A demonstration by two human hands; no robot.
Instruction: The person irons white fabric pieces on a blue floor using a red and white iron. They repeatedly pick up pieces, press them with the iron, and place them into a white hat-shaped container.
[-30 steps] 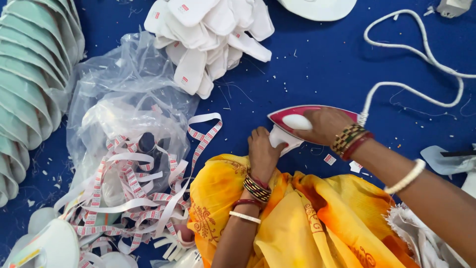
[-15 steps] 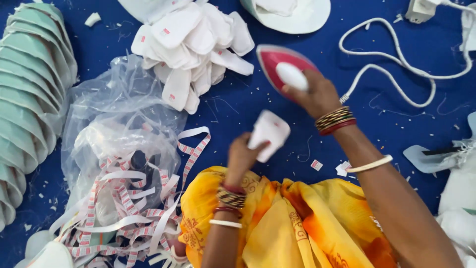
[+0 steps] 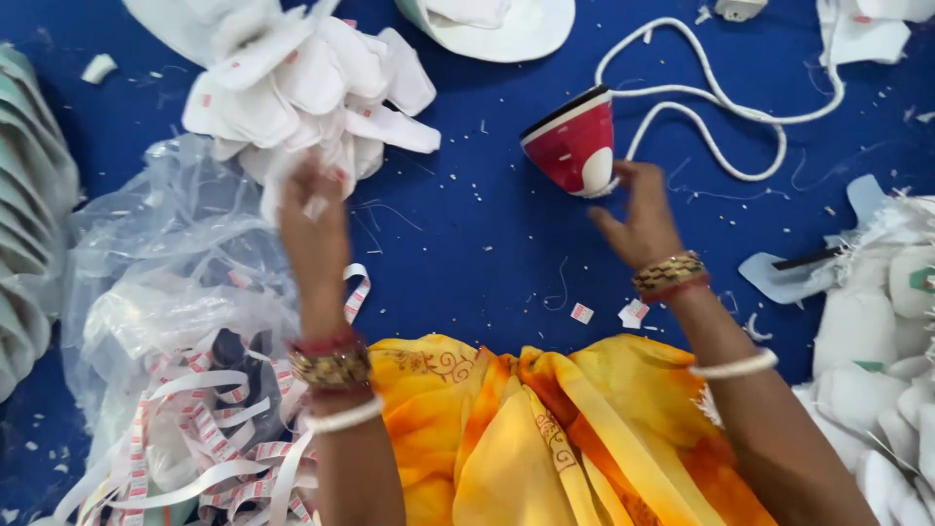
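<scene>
We are putting a small white cloth piece (image 3: 314, 206) on the pile of white cloth pieces (image 3: 302, 83), pinched in our left hand (image 3: 314, 229). Our right hand (image 3: 638, 219), fingers wide, touches the red and white iron (image 3: 575, 144), tipped up on the blue desk (image 3: 487, 244). Next we need a steady grip on it.

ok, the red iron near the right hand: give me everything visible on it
The iron is small, with a glossy red, plastic-looking body, a white patch near its rear and a dark-edged soleplate. It stands tipped up on its heel on the blue cloth, soleplate facing up and left. A white cord loops away from its back. The right hand is open just beside it, fingertips at its rear; actual contact is unclear.
</scene>
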